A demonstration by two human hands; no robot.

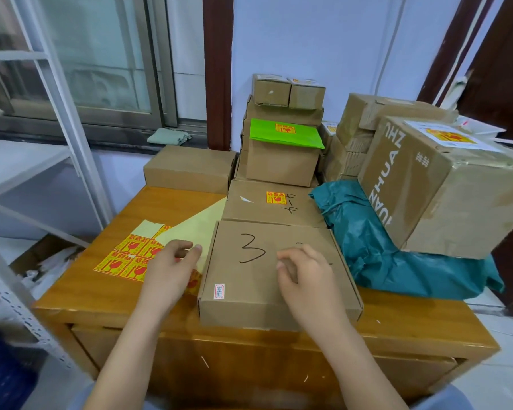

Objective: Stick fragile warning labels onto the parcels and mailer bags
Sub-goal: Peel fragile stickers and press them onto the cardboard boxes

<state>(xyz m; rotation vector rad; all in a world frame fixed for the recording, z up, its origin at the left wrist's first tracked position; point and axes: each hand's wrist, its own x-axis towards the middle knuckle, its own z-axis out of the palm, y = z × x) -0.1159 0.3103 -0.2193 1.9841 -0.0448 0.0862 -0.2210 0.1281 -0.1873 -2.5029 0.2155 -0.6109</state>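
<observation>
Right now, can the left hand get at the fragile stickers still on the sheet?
Probably yes. The left hand sits right beside the sticker sheet on the desk. Only the peeled-back yellowish backing paper overlaps part of the sheet; the nearest stickers lie uncovered.

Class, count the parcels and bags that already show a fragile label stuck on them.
4 visible: the green mailer bag on the back stack, the box marked 4-4, the big tilted box at right, and a small box topping the stack. Others may be hidden.
</observation>
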